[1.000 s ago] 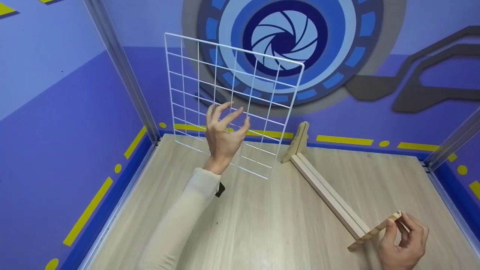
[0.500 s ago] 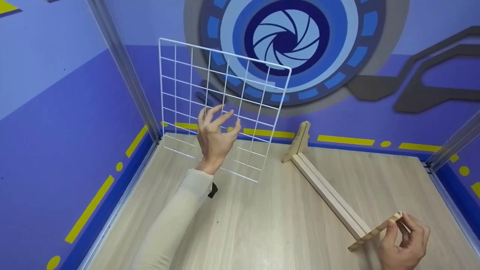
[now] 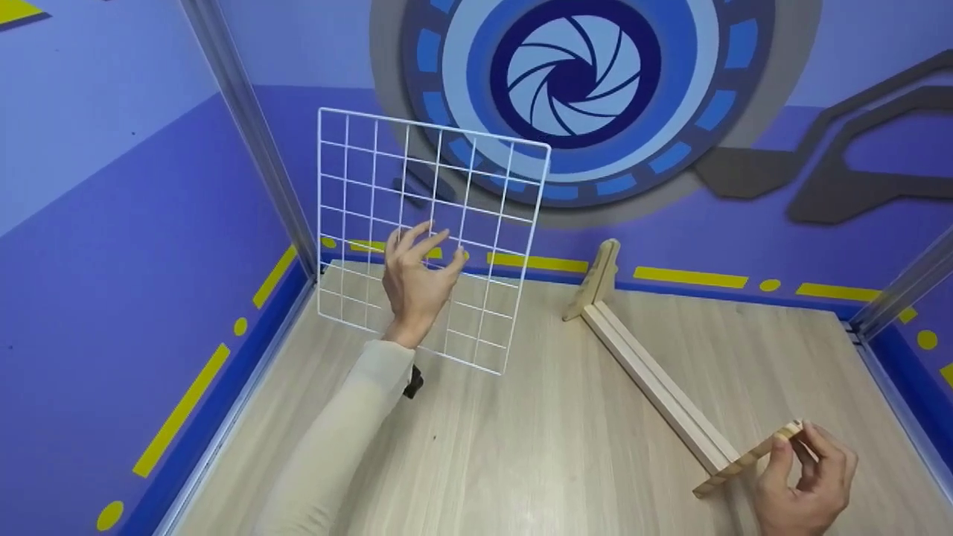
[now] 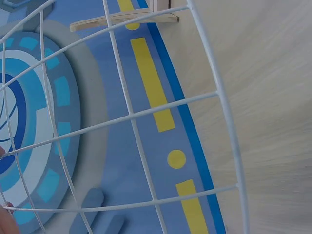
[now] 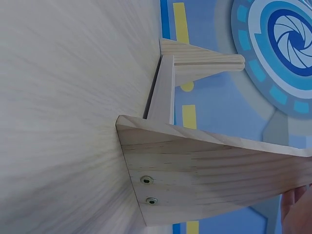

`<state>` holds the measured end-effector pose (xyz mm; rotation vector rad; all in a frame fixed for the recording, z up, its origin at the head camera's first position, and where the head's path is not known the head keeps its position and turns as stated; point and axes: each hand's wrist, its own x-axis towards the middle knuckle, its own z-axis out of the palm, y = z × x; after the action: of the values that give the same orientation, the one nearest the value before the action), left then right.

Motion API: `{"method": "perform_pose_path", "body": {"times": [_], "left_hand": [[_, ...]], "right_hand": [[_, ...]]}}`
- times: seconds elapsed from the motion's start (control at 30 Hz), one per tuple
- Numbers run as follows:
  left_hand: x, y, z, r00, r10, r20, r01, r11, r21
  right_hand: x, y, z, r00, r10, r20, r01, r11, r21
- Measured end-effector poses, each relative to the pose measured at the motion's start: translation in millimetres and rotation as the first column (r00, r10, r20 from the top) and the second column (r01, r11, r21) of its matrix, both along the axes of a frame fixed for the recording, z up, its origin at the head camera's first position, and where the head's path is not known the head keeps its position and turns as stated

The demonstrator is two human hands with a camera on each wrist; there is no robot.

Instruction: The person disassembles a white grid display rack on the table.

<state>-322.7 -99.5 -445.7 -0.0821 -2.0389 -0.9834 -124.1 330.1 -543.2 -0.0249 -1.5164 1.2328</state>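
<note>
White wire grid (image 3: pixel 435 200) is the only bit on the move here: over the last second it's come down and drifted further to the left of the wooden stand (image 3: pixel 655 383). The left hand (image 3: pixel 417 279) has its fingers curled at the wires near the middle and holds the thing up on a tilt, left of the stand (can't make out exactly which wire is pinched, or whether the bottom edge touches the table (image 3: pixel 551 454)). The stand itself hasn't budged. It's sitting on the table, and the right hand (image 3: pixel 808 473) has thumb and fingers clamped on its near end piece (image 5: pixel 195 170), same as a second ago. The way I read it, the stand is being kept steady while the grid gets handled, and the two are separate parts right now. If anything they're further from joined than before, since there's a wider gap between the grid's right edge and the stand's far end piece (image 3: pixel 595 283).
</note>
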Motion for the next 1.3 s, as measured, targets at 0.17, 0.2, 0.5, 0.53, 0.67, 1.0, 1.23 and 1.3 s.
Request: {"method": "perform_pose_path", "body": {"times": [0.17, 0.2, 0.5, 0.53, 0.67, 1.0, 1.23, 1.3], "left_hand": [[-1.3, -4.0, -7.7, 1.0, 0.017, -0.002, -0.017, 0.999, -0.032], [-1.4, -4.8, -9.7, 1.0, 0.022, 0.001, -0.022, 0.999, -0.038], [-4.7, -8.6, -27.1, 0.996, 0.054, 0.065, -0.051, 0.998, -0.045], [-5.0, -8.8, -28.7, 0.996, 0.053, 0.07, -0.05, 0.998, -0.043], [-6.1, -9.4, -34.8, 0.996, 0.041, 0.085, -0.038, 0.998, -0.04], [-6.8, -11.9, -42.7, 0.983, 0.056, 0.176, -0.047, 0.997, -0.054], [-8.1, -13.1, -44.7, 0.974, 0.053, 0.222, -0.04, 0.997, -0.063], [-8.3, -13.5, -45.6, 0.971, 0.055, 0.234, -0.042, 0.997, -0.063]], "right_hand": [[0.1, 1.8, -1.4, 1.0, 0.016, 0.004, -0.016, 1.0, -0.002], [0.1, 2.5, -2.2, 1.0, 0.019, 0.006, -0.019, 1.0, -0.004], [-0.8, 5.4, -4.9, 1.0, 0.017, 0.011, -0.017, 1.0, 0.004], [-0.3, 5.0, -4.3, 1.0, 0.016, 0.013, -0.016, 1.0, 0.007], [1.0, 3.5, -2.4, 1.0, 0.013, 0.017, -0.013, 1.0, 0.01], [0.1, 3.6, -2.3, 1.0, 0.022, 0.011, -0.022, 1.0, 0.021], [1.0, 3.0, -1.5, 1.0, 0.019, 0.003, -0.019, 1.0, 0.013], [0.5, 3.4, -1.6, 1.0, 0.02, -0.001, -0.02, 1.0, 0.007]]}}
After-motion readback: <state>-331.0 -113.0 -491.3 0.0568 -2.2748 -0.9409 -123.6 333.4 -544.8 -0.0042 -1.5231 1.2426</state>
